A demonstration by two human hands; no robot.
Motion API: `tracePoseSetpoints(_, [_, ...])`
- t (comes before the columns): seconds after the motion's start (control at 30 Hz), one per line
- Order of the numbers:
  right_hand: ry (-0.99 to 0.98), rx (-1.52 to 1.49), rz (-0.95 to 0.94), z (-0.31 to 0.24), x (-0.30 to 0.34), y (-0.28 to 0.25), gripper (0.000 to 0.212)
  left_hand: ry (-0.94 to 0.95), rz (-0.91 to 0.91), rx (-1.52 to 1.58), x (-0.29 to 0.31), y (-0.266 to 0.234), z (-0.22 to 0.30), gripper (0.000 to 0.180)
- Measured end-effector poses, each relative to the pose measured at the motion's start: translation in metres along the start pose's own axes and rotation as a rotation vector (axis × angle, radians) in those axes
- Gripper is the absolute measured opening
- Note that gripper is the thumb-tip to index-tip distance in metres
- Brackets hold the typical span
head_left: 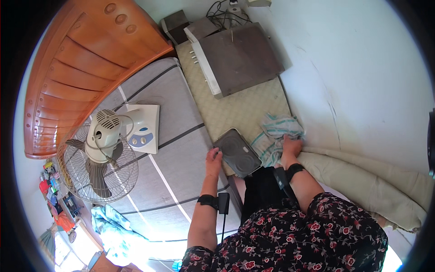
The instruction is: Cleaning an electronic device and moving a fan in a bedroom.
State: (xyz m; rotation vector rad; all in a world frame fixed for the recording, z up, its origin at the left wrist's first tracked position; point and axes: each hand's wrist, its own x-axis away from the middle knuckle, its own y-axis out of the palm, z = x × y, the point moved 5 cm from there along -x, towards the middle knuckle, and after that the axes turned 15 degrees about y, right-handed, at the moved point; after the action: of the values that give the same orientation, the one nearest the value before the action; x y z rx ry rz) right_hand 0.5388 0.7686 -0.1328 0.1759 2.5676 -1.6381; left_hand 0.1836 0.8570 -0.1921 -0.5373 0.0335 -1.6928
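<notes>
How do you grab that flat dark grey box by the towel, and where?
Probably by its left and right edges, hands coming in from both sides: the dark grey box looks flat and straight-edged. The left hand is at the left edge; the striped towel lies close on the right.

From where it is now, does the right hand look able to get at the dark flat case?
Probably yes. The right hand is at the striped cloth, and the case lies just to its left. Only cloth shows between them; the left hand is at the opposite edge.
</notes>
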Motion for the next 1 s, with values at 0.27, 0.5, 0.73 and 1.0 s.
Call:
tracePoseSetpoints(0.27, [-0.14,-0.559,-0.422,-0.115,0.004,-0.05,0.018,-0.103,0.097,0.073,0.002,-0.01,0.06,0.03])
tracePoseSetpoints(0.5, [-0.111,-1.062,-0.559,-0.253,0.022,-0.133,0.016,0.143,0.11,0.056,-0.068,-0.018,0.122,0.029])
tracePoseSetpoints(0.73, [-0.19,-1.294,-0.653,-0.373,0.057,-0.101,0.016,0.342,0.116,0.083,-0.16,0.018,0.183,0.05])
tracePoseSetpoints(1.0, [-1.503,-0.3,-0.252,-0.423,0.118,0.044,0.03,0.496,0.318,-0.011,-0.198,0.061,0.169,0.048])
